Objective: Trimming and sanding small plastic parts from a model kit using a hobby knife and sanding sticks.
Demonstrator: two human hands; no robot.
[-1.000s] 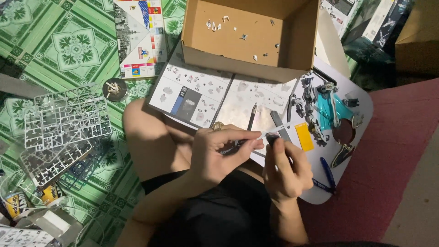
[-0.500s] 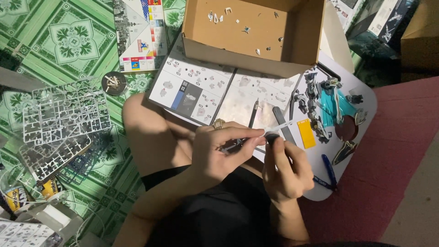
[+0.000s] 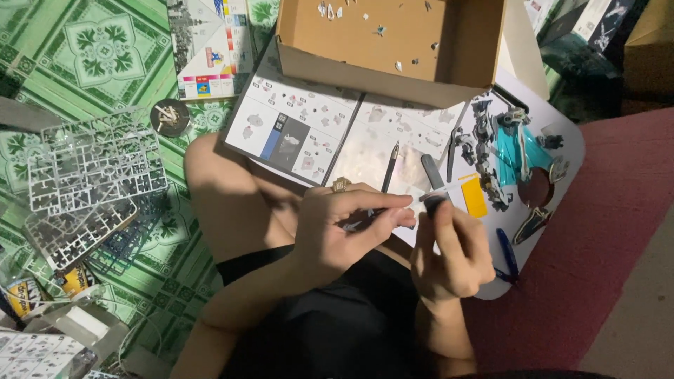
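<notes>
The left hand (image 3: 337, 228) pinches what looks like a small part; the right hand (image 3: 453, 253), just beside it, grips a dark tool (image 3: 435, 203); the booklet (image 3: 337, 133) lies beyond both.

Matt brown cardboard forms the open box (image 3: 393, 42), beside a printed paper instruction sheet (image 3: 316, 123) with a faint sheen. Grey plastic parts frames (image 3: 91, 168) lie on a patterned green mat (image 3: 77, 49), while a glossy teal plastic model piece (image 3: 516, 151) rests on a smooth white board (image 3: 562, 151). A gold-coloured metal ring (image 3: 341, 184) glints on the left hand (image 3: 344, 231).
</notes>
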